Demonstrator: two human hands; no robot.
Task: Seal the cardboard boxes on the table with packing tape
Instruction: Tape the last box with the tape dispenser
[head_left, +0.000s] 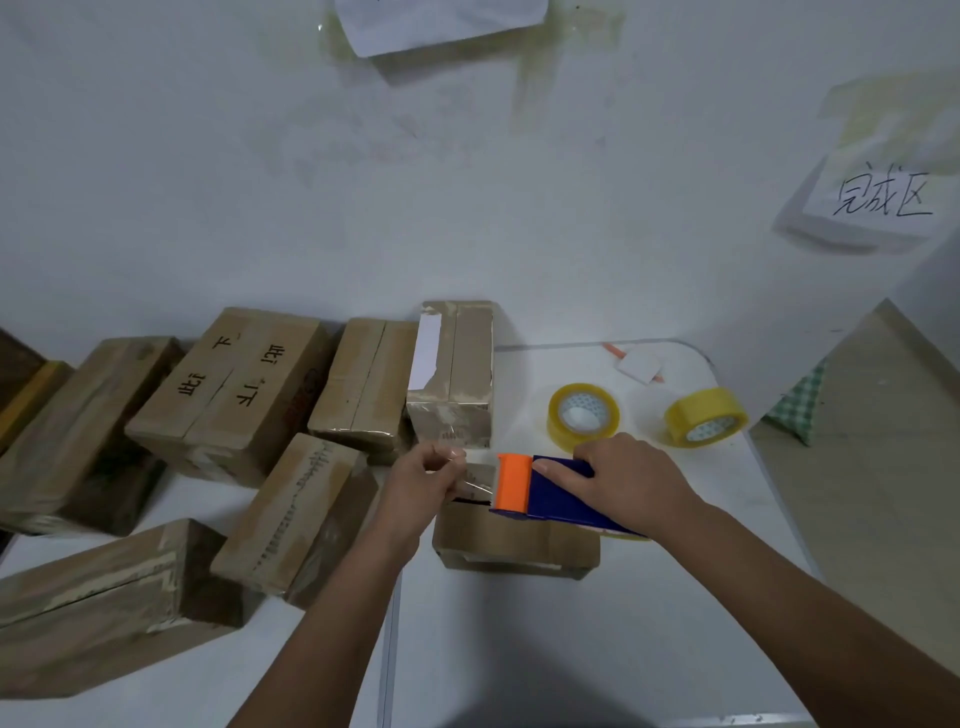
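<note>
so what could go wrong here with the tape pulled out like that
1. The left hand pinches a loose strip of clear tape in the air; it may fold onto itself or stick to the fingers.
2. The dispenser, held by the right hand, sits over a small box that neither hand steadies; pulling could drag it.
3. Crowded boxes at the left could snag the strip.

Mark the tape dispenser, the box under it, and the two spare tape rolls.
tape dispenser (558, 501), head view, blue body.
box (514, 543), head view, front wall.
left roll (561, 427), head view, yellow rim.
right roll (691, 410), head view, outer yellow band.
</note>
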